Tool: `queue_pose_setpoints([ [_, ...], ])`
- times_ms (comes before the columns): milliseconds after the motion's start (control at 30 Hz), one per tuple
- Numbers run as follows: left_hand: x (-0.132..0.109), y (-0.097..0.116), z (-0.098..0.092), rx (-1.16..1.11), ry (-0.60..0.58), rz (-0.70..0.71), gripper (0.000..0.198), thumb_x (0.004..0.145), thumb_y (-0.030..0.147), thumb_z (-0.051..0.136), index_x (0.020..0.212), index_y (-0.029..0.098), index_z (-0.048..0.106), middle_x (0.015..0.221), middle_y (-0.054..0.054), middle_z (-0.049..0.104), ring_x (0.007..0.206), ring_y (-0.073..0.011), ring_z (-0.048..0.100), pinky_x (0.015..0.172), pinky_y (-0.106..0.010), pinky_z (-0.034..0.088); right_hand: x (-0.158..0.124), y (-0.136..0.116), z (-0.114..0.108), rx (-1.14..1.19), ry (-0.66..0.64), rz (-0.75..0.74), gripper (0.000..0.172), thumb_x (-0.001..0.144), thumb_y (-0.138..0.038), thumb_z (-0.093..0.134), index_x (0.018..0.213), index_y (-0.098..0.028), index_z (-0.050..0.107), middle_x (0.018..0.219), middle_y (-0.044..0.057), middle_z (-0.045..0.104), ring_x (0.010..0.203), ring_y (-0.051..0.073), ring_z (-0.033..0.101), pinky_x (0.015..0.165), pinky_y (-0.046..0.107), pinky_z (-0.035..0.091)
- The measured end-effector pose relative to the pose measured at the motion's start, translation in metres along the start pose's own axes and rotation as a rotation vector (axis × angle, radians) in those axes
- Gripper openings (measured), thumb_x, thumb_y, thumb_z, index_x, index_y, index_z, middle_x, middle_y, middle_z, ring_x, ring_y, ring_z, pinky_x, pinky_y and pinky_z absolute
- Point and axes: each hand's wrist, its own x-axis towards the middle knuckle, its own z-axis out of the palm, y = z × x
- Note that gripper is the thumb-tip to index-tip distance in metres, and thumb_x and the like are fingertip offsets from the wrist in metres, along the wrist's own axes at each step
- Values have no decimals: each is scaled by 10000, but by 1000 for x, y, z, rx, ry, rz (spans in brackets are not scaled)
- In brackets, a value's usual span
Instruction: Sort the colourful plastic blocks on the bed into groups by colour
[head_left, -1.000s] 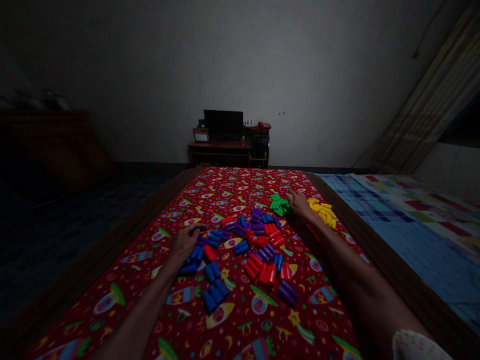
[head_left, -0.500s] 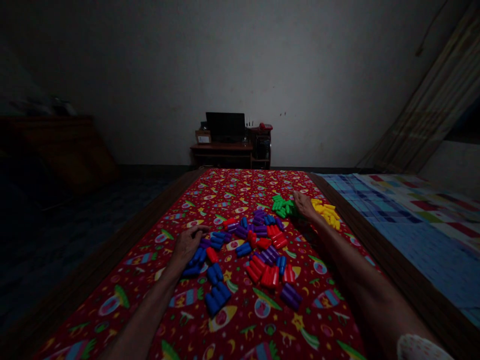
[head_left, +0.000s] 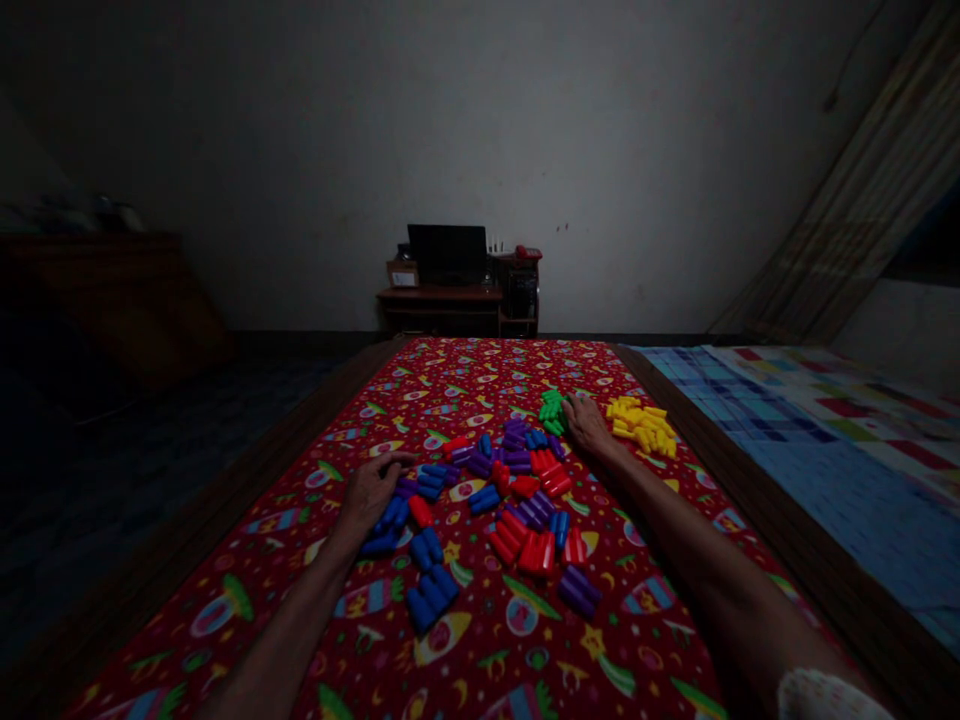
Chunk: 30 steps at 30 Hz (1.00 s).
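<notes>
My left hand (head_left: 373,488) rests at the left side of the mixed pieces, its fingers extended and apart, beside purple and blue toy pieces (head_left: 431,482). It holds nothing that I can see. Farther off, my right hand (head_left: 589,425) is against the right side of a small pile of green plastic pieces (head_left: 552,412), fingers reaching over it and partly hidden. Yellow pieces (head_left: 641,427) lie in a separate pile right of that hand. Between the hands are scattered red pieces (head_left: 537,552), purple pieces (head_left: 580,590) and blue pieces (head_left: 433,598).
A red patterned cloth (head_left: 480,660) covers the table, with a dark brown border (head_left: 262,450). Beyond it, a monitor (head_left: 448,254) stands on a small desk (head_left: 442,296) against the wall. To the right lies a checked blue bedspread (head_left: 750,440).
My right hand has moved left, gathering the green pieces into a tighter pile and leaving a wider gap to the yellow ones. My left hand has stayed put.
</notes>
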Motion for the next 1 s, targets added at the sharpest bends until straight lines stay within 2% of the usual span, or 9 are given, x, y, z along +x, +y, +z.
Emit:
queue_pose_setpoints([
  [133,0,1,0,-5,3,6,210,678,285,514,749,198,691,830,-61,750,809,-219,718,726,-298,570,6,-6,-1,21,2,73,494,993,-379,241,1344,-124,479,1291,188,556,1202,254,494,997,405,357],
  [233,0,1,-1,-36,-4,-12,201,681,283,519,747,201,690,825,-57,751,810,-216,718,727,-289,568,12,-10,-5,6,15,104,526,974,-492,271,1354,-199,488,1363,164,507,1260,282,443,1008,473,350],
  [367,0,2,-1,-70,-15,-48,192,676,269,522,746,198,686,813,-54,751,815,-218,717,734,-295,570,32,-17,-13,-4,-43,-19,548,933,-573,353,1329,-241,535,1383,138,509,1275,294,431,1022,481,351],
  [533,-1,2,0,-91,-5,-42,194,678,262,525,749,189,690,825,-59,748,820,-207,720,716,-261,566,55,-22,-18,21,-279,-183,460,906,-543,459,1197,-243,651,1216,106,649,1076,256,604,875,340,461],
  [600,-1,2,0,-88,-5,-37,191,679,253,522,747,190,689,819,-56,748,819,-203,720,708,-251,564,55,-20,-19,36,-306,-213,402,895,-502,506,1112,-221,696,1094,93,704,976,230,647,800,288,475],
  [700,-1,1,0,-75,-1,-24,197,687,255,511,744,189,688,806,-53,747,809,-203,720,707,-254,563,50,-17,-20,74,-261,-234,350,901,-423,528,1089,-189,708,1009,87,729,917,209,667,761,251,474],
  [867,2,-5,0,-39,-11,16,240,702,305,501,770,184,697,826,-64,748,817,-214,715,749,-294,563,36,-10,-21,128,-39,-209,452,935,-403,474,1289,-144,584,1189,141,660,1096,228,604,923,298,443],
  [1000,3,-6,2,-61,-5,16,228,685,286,495,754,188,690,824,-59,747,815,-212,716,751,-303,564,19,-3,-13,36,-25,-256,504,915,-454,495,1323,-163,551,1254,182,592,1146,276,553,968,387,414],
])
